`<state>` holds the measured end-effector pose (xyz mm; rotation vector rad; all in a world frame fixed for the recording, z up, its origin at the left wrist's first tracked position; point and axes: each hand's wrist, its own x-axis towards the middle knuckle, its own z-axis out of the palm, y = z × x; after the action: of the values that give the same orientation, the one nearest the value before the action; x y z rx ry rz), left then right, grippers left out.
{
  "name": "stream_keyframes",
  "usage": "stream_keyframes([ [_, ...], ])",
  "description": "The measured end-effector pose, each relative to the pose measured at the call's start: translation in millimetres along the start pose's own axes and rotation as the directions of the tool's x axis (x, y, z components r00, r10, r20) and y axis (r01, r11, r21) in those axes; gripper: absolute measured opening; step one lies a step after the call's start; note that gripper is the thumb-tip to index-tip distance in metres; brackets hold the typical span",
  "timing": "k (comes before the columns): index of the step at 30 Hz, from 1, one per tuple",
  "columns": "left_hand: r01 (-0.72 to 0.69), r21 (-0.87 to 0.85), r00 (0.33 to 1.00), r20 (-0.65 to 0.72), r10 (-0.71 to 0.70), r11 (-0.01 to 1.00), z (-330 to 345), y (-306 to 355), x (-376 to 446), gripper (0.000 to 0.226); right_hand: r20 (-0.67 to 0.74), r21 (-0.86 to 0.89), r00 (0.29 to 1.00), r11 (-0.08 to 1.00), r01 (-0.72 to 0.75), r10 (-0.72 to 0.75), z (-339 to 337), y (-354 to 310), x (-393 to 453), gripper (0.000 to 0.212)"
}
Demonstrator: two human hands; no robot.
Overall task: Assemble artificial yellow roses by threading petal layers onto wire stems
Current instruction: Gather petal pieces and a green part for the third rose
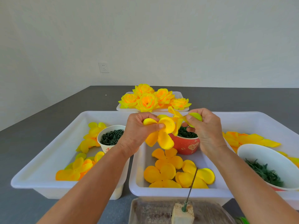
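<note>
Trays crowd the grey desk (pixel 29 143): a left tray (pixel 53 143), a right tray (pixel 252 120) and a far tray (pixel 178 94) of finished roses (pixel 146 101), with bare desk surface at both sides. A wire stem (pixel 191 185) stands tilted in a foam block (pixel 182 214) at the near edge, below both forearms. The right tray's right end and a white bowl (pixel 265 157) of green pieces are cut off by the frame.

Left hand (pixel 139 131) pinches one yellow petal layer (pixel 163 135); right hand (pixel 205 128) pinches a second petal layer (pixel 178 117). Both layers are held above the red cup (pixel 186 145). Loose petal layers (pixel 169 170) lie in the right tray directly below.
</note>
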<state>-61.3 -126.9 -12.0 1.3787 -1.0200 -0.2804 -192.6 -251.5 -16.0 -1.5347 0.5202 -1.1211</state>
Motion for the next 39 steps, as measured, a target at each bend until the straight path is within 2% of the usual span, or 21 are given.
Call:
stream_keyframes([
  [4,-0.014,-0.015,0.998,0.058,0.014,1.0,0.4,0.3,-1.6,0.022,0.166,-0.156,0.986,0.986,0.056,-0.03,4.5,-1.5,-3.9,0.023],
  [9,-0.003,-0.003,0.991,0.135,0.004,1.0,0.2,0.2,-3.0,0.024,0.25,-0.085,0.968,0.996,-0.007,0.028,3.8,-1.5,-4.8,0.011],
  [16,0.025,-0.01,0.977,0.213,-0.022,1.0,0.1,0.6,-3.5,0.022,0.288,-0.156,0.957,0.988,0.017,0.029,4.6,0.4,-5.1,0.014],
  [19,0.02,-0.057,0.984,0.175,-0.01,0.998,-1.3,1.2,-2.6,0.019,0.288,-0.152,0.957,0.988,0.03,0.016,5.0,0.2,-5.1,0.012],
  [22,0.05,-0.159,0.995,0.096,-0.035,0.986,-3.6,0.3,0.4,0.015,0.201,-0.115,0.979,0.993,-0.012,0.035,3.2,1.2,-2.0,0.014],
  [27,0.081,-0.17,0.996,0.055,-0.072,0.982,-4.4,-1.3,2.5,0.018,0.183,-0.043,0.981,0.997,-0.061,0.067,1.9,-0.3,-2.1,0.015],
  [33,0.078,-0.092,0.988,0.138,-0.064,0.993,-3.0,-3.0,0.6,0.02,0.208,-0.142,0.978,0.988,0.065,-0.034,2.3,-3.3,-4.2,0.033],
  [39,0.083,-0.123,0.974,0.22,-0.055,0.989,-3.5,-1.4,-0.5,0.017,0.251,-0.092,0.968,0.995,0.034,-0.009,2.0,-5.8,-6.8,0.019],
])
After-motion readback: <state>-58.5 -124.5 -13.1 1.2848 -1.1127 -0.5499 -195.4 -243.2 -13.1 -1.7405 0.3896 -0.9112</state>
